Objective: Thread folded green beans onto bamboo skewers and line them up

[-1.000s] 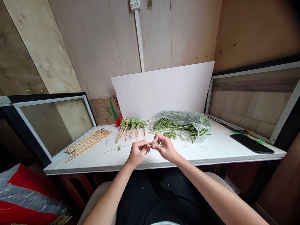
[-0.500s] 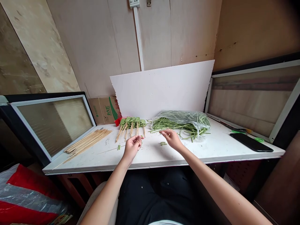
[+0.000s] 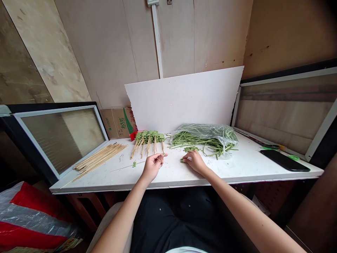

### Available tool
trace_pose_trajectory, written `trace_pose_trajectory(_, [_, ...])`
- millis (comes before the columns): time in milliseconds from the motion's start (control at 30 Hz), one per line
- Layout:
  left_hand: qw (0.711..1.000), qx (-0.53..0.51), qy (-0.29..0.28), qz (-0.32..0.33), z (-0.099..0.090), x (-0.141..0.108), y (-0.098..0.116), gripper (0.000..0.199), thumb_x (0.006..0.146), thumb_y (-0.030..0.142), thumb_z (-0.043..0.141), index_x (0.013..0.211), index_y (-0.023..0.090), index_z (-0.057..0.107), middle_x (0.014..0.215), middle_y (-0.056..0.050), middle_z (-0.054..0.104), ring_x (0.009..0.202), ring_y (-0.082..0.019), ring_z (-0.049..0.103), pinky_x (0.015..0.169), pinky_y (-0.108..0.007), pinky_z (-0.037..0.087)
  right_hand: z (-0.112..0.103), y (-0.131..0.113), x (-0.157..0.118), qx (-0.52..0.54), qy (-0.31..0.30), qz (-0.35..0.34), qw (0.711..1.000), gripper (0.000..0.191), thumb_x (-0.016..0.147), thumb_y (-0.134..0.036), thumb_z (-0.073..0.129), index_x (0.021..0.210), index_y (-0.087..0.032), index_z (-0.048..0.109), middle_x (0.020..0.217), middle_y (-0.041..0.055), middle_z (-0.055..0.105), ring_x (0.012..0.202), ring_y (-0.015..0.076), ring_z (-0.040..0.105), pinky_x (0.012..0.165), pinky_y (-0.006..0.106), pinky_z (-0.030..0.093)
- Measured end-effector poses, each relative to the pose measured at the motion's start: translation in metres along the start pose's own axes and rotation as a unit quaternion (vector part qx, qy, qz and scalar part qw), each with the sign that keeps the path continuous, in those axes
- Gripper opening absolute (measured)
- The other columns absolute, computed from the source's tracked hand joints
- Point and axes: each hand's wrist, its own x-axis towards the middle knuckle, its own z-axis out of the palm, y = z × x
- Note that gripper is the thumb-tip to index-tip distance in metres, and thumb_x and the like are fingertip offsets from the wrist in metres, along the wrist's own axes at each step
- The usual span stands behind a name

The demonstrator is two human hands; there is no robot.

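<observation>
My left hand [image 3: 154, 166] is closed in a pinch over the table, with a small piece of green bean [image 3: 165, 154] at its fingertips. To its left lies a thin skewer [image 3: 121, 169] with short cut bean pieces [image 3: 134, 164] at it; whether its far end reaches my fingers I cannot tell. My right hand [image 3: 195, 162] is lowered to the tabletop, its fingers closed on cut bean pieces [image 3: 181, 160], partly hidden by them. Just behind it sits a small pile of cut beans [image 3: 191, 149].
Filled bean skewers [image 3: 150, 136] are stacked at the back, left of a clear plastic bag [image 3: 210, 130] of long green beans. Bare bamboo skewers [image 3: 98, 158] lie at the left. A black phone [image 3: 284, 160] rests at the right. A white board [image 3: 184, 102] stands behind.
My right hand has come down and towards me from beside the long beans onto the cut pieces, uncovering the small pile. My left hand has shifted slightly right.
</observation>
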Motion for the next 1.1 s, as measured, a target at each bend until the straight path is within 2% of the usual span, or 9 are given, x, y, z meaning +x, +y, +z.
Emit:
trace_pose_trajectory(167, [0.997,0.054,0.003,0.062,-0.002,0.000,-0.001,0.051,0.094,0.057,0.068,0.113,0.011,0.079,0.090,-0.007,0.062,0.063,-0.010,0.044,0.056,-0.024,0.039,-0.009,0.000,0.006,0.017,0.055,-0.002,0.998,0.029,0.098,-0.039,0.062,0.096,-0.019,0.082,0.099,0.0135,0.076,0.099,0.0325,0.063,0.088,0.043,0.048])
trace_pose_trajectory(267, [0.994,0.083,-0.002,0.076,0.001,-0.002,-0.001,0.045,0.095,0.049,0.069,0.122,0.015,0.077,0.100,-0.008,0.061,0.070,-0.012,0.053,0.062,-0.025,0.048,-0.022,-0.021,0.010,0.100,0.059,0.009,0.993,0.036,0.100,-0.047,0.060,0.099,-0.018,0.081,0.099,0.0133,0.078,0.094,0.0306,0.066,0.085,0.043,0.051])
trace_pose_trajectory(333, [0.995,0.073,-0.007,0.065,0.004,-0.004,-0.001,0.048,0.094,0.046,0.071,0.132,0.017,0.071,0.102,-0.007,0.062,0.070,-0.011,0.058,0.065,-0.026,0.052,-0.033,-0.046,0.010,0.190,0.032,0.000,0.981,0.037,0.101,-0.049,0.060,0.105,-0.019,0.081,0.104,0.0129,0.079,0.095,0.0287,0.069,0.082,0.040,0.053])
trace_pose_trajectory(400, [0.997,0.054,-0.007,0.049,0.006,-0.005,0.001,0.056,0.092,0.044,0.074,0.140,0.017,0.063,0.099,-0.005,0.064,0.068,-0.011,0.063,0.067,-0.027,0.055,-0.043,-0.077,0.007,0.271,-0.008,-0.032,0.962,0.037,0.101,-0.051,0.060,0.115,-0.023,0.079,0.114,0.0120,0.078,0.100,0.0272,0.071,0.079,0.037,0.055])
trace_pose_trajectory(467, [0.999,0.036,-0.003,0.035,0.008,-0.007,0.005,0.061,0.088,0.042,0.079,0.140,0.016,0.060,0.091,-0.003,0.066,0.068,-0.013,0.067,0.067,-0.028,0.057,-0.051,-0.104,0.001,0.270,-0.029,-0.099,0.957,0.036,0.094,-0.050,0.073,0.120,-0.027,0.077,0.122,0.0107,0.076,0.106,0.0273,0.069,0.079,0.036,0.055])
trace_pose_trajectory(567, [1.000,0.006,-0.012,0.018,0.010,-0.008,0.009,0.056,0.083,0.044,0.084,0.127,0.014,0.065,0.081,-0.002,0.068,0.066,-0.016,0.070,0.063,-0.028,0.058,-0.054,-0.129,-0.007,0.206,-0.019,-0.208,0.956,0.023,0.094,-0.044,0.076,0.110,-0.029,0.081,0.104,0.0090,0.079,0.098,0.0262,0.066,0.085,0.040,0.051])
trace_pose_trajectory(667, [1.000,-0.004,-0.025,0.014,0.010,-0.008,0.011,0.047,0.084,0.045,0.084,0.115,0.013,0.070,0.078,-0.004,0.070,0.065,-0.017,0.071,0.060,-0.028,0.057,-0.052,-0.130,-0.009,0.182,0.023,-0.251,0.950,0.017,0.101,-0.037,0.067,0.102,-0.029,0.082,0.090,0.0077,0.078,0.088,0.0250,0.061,0.082,0.041,0.049])
trace_pose_trajectory(833, [0.999,0.026,-0.021,0.002,0.009,-0.007,0.010,0.040,0.080,0.044,0.087,0.101,0.012,0.076,0.079,-0.007,0.074,0.065,-0.016,0.069,0.064,-0.029,0.058,-0.054,-0.116,-0.004,0.193,0.094,-0.235,0.948,0.016,0.100,-0.039,0.068,0.101,-0.027,0.079,0.085,0.0075,0.077,0.086,0.0261,0.058,0.078,0.041,0.049])
trace_pose_trajectory(1100, [0.998,0.046,-0.006,0.049,0.009,-0.010,0.016,0.032,0.081,0.040,0.087,0.096,0.014,0.078,0.082,-0.008,0.076,0.070,-0.019,0.072,0.069,-0.032,0.060,-0.058,-0.121,-0.005,0.180,0.062,-0.254,0.948,0.016,0.098,-0.041,0.071,0.104,-0.028,0.078,0.089,0.0078,0.076,0.090,0.0269,0.059,0.083,0.044,0.048])
